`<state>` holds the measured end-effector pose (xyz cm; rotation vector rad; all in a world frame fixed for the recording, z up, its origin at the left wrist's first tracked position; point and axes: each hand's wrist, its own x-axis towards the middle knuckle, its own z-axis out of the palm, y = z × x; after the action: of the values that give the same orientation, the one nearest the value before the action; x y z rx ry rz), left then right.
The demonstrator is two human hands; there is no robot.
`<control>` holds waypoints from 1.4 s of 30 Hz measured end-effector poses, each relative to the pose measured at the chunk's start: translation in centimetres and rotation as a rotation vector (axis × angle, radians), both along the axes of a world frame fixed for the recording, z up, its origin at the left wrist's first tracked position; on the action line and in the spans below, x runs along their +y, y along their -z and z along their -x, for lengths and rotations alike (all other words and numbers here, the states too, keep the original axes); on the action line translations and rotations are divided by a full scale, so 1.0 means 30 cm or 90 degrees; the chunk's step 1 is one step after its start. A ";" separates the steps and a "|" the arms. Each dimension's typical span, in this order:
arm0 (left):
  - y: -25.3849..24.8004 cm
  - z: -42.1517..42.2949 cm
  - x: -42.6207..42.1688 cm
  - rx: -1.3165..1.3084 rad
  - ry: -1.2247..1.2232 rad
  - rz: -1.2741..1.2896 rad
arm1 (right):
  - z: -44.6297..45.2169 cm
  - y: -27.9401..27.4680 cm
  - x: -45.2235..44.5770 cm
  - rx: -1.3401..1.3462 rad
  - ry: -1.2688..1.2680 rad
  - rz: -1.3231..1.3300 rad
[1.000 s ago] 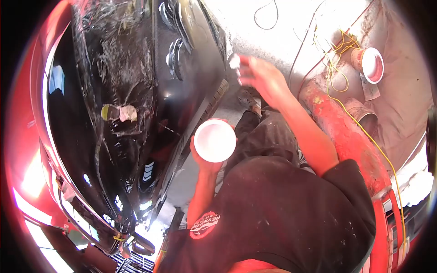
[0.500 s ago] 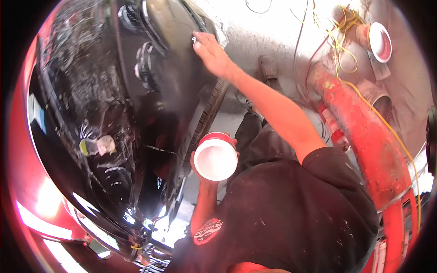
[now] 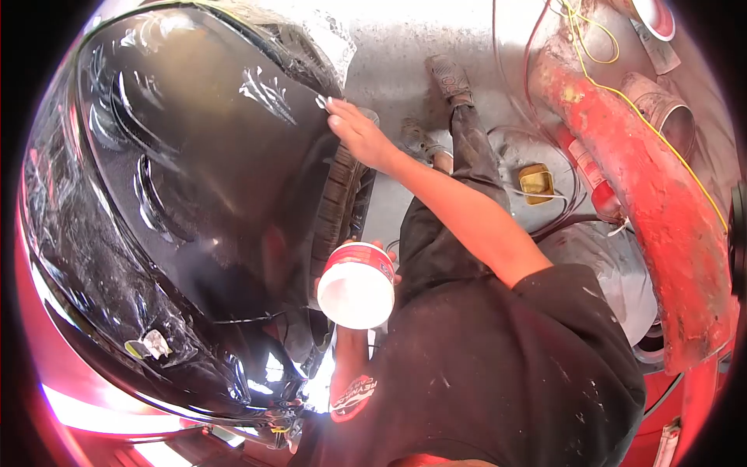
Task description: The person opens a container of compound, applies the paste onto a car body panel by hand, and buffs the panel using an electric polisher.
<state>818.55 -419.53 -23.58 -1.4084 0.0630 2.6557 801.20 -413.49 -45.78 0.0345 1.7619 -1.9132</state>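
A white tub with a red band is held in my left hand, its fingers wrapped round the sides and partly hidden behind it. My right hand reaches to the edge of a glossy black car panel, fingers stretched out near its rim. White paste shows at the fingertips. White streaks of the same colour mark the panel just left of that hand.
A tyre sits beneath the panel edge. To the right are a thick red beam, a yellow cord, a bucket, a red bottle and a small yellow container. A whitish lump lies on the plastic-covered part at left.
The view has shifted along the car. My right hand has gone from the air to the panel's edge. White streaks now show on the panel. The tub has tilted, showing more of its red side.
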 end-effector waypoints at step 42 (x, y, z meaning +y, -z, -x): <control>0.144 0.423 0.048 0.027 0.044 0.245 | 0.386 -0.729 0.459 0.304 -0.668 -0.018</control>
<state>805.87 -418.11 -27.90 -1.4142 0.6451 2.7154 789.61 -399.72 -23.92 -1.1730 1.5558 -1.1386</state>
